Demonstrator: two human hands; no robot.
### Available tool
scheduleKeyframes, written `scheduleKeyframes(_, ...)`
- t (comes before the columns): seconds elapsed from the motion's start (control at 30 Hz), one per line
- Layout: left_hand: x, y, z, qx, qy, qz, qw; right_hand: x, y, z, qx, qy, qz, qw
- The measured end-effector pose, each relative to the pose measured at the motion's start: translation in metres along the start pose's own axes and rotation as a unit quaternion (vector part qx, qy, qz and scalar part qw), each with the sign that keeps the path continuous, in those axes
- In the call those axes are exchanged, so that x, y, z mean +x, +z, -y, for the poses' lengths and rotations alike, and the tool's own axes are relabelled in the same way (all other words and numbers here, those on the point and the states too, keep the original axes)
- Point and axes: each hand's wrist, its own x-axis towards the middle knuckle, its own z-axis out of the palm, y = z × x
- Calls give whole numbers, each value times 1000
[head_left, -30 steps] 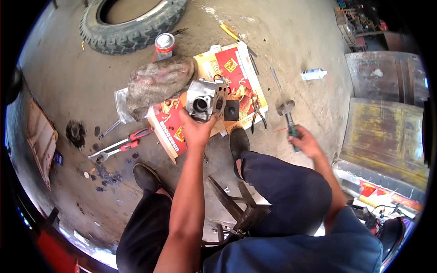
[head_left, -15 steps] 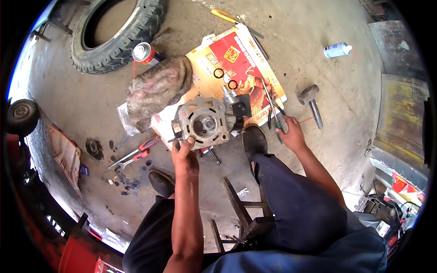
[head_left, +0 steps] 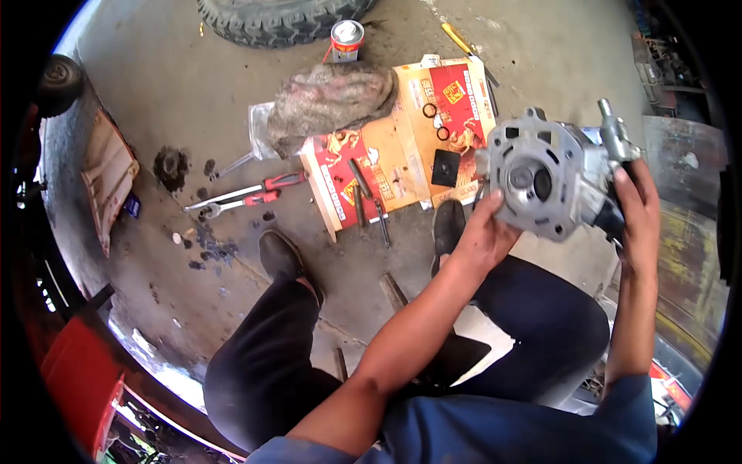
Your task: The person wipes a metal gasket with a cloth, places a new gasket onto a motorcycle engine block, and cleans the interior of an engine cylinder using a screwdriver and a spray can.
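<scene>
A grey metal cylinder head [head_left: 506,158] is held up off the floor between my two hands, its round chamber with two valve openings facing me. My left hand [head_left: 488,233] is closed on its lower left edge, thumb on the rim. On its right side my right hand [head_left: 640,209] grips beside a silver fitting [head_left: 612,127] and a dark part [head_left: 608,220]; some of those fingers are hidden. Below and to the left lies a flattened cardboard box [head_left: 403,166], bearing a black square piece [head_left: 445,168], two black rings [head_left: 442,133] and a dark metal rod [head_left: 357,192].
A grimy cloth [head_left: 332,100] lies along the cardboard's far left edge. Behind it stand a spray can [head_left: 347,40] and a large tire [head_left: 278,27]. Two red-handled tools [head_left: 246,199] rest on the floor at left, near oil stains. A yellow-handled tool [head_left: 457,37] lies far off.
The cylinder head has been lifted from over the cardboard and carried right. My right hand has left the pliers at the right and taken hold of it. The view has swung right.
</scene>
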Motion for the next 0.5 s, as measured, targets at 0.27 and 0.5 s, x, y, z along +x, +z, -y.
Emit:
scheduleKeyframes(0.27, -11, 10, -10, 43, -43, -29, 998, -19, 13, 9, -100, 35, -32, 994)
scheduleKeyframes(0.5, -9, 47, -33, 146, 58, -66, 985, 2, -18, -23, 178, -6, 48, 983)
